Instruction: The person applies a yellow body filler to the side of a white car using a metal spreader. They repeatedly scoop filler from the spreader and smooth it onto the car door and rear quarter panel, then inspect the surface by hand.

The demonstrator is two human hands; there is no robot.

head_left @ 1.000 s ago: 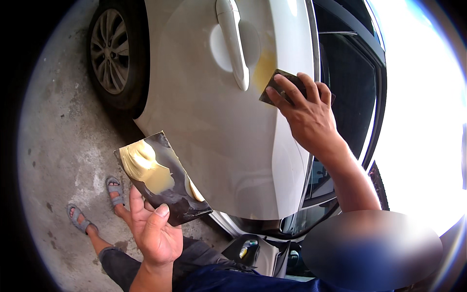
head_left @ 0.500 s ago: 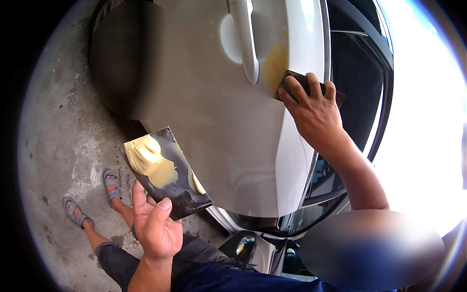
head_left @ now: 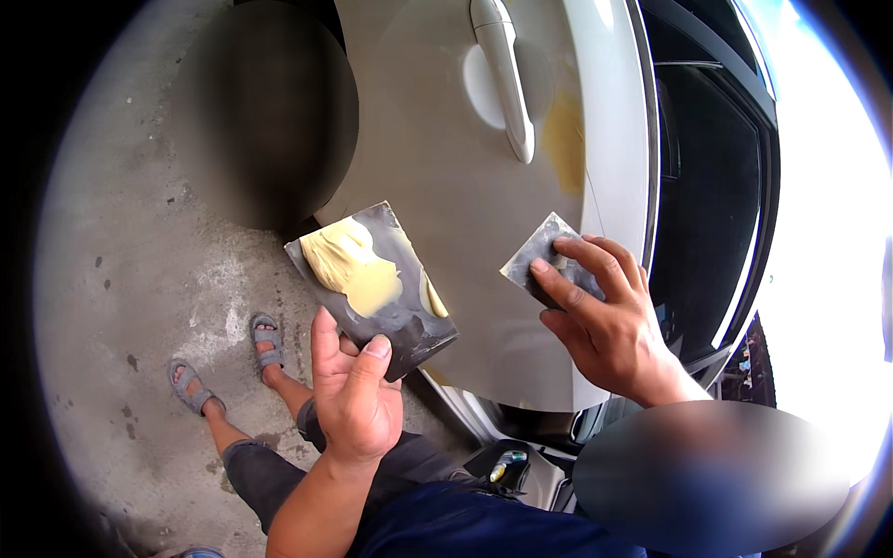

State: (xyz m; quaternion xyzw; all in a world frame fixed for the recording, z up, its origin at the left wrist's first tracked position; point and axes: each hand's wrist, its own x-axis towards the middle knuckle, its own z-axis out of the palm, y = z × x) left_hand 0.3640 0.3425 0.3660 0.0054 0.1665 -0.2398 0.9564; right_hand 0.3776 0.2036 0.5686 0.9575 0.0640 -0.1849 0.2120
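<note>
1. On the far left, grey concrete ground [head_left: 121, 279] carries the person's two feet in grey strapped sandals [head_left: 228, 367], one beside the other, toes pointing up the picture.
2. Just right of the feet, the left hand [head_left: 353, 400] is closed on the lower edge of a dark flat mixing board [head_left: 377, 288], thumb on its upper face and fingers underneath.
3. That board is tilted, and it holds a smeared heap of pale yellow filler paste [head_left: 358, 270] on its upper left half, with a smaller yellow smear at its right edge.
4. Behind and above the board stands a white car door [head_left: 437, 167], with a white door handle [head_left: 507, 79] running almost straight down.
5. Right of the handle, a yellowish patch of filler [head_left: 563, 139] sits on the door skin.
6. Lower right, the right hand [head_left: 605, 321] pinches a small grey spreader [head_left: 549, 265], fingers curled over its face, thumb hidden behind.
7. The spreader lies well below the yellow patch, just right of the board but not touching it, and whether it touches the door cannot be told.
8. Furthest right, the dark window opening [head_left: 707, 205] meets bright glare.
</note>
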